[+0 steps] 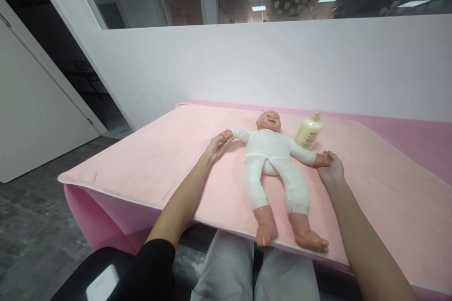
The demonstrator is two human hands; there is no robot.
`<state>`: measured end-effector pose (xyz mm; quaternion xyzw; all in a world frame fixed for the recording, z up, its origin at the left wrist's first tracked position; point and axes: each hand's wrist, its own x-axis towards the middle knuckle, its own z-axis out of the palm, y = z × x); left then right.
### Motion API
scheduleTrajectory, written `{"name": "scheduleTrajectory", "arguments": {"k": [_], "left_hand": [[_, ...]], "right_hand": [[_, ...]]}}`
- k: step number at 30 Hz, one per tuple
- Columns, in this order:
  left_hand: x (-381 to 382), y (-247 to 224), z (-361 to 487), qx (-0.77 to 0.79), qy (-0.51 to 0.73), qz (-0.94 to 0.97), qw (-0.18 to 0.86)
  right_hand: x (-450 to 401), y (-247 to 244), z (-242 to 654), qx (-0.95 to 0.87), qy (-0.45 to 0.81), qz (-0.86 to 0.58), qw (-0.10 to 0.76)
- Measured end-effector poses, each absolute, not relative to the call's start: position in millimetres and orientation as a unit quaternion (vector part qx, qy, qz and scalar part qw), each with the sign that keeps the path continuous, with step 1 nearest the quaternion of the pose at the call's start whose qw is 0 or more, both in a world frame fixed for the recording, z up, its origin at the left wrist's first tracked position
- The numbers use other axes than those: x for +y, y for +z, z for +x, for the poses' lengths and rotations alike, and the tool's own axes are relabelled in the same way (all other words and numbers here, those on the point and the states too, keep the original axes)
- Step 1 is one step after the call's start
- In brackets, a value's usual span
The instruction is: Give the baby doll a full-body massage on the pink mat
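A baby doll (270,143) with a white cloth body lies on its back, head toward the wall and bare feet at the table's near edge. My left hand (217,146) is closed around the doll's hand on the left of the view. On the other side, my right hand (333,167) grips the doll's other hand between thumb and fingers. Both doll arms are stretched out sideways. A pale yellow pump bottle (310,131) stands close beside the doll's arm, just beyond my right hand.
A light pink blanket (141,160) covers the table, over a darker pink cloth (406,138). Behind rises a white wall (264,61) with a window above. My legs (229,268) are under the near edge. A white door (38,99) stands at the left.
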<state>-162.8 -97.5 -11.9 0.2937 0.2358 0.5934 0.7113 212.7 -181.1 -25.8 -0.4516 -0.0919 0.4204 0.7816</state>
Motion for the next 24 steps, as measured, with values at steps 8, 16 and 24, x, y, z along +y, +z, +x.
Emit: {"name": "scheduleTrajectory", "arguments": {"k": [8,16,24], "left_hand": [[-101.3,-8.3,-163.7,0.215,0.602,0.272,0.720],[-96.3,-12.1,-163.0,0.232,0.604,0.275,0.711],[-96.0,-12.3,-163.6,0.273,0.598,0.265,0.706]], "right_hand": [[-182.5,-24.0,211.0,-0.065,0.423,-0.462,0.777],[-179.8,-28.3,214.1,-0.071,0.420,-0.451,0.784],[-179.4,-28.6,214.9,-0.067,0.422,-0.461,0.778]]}}
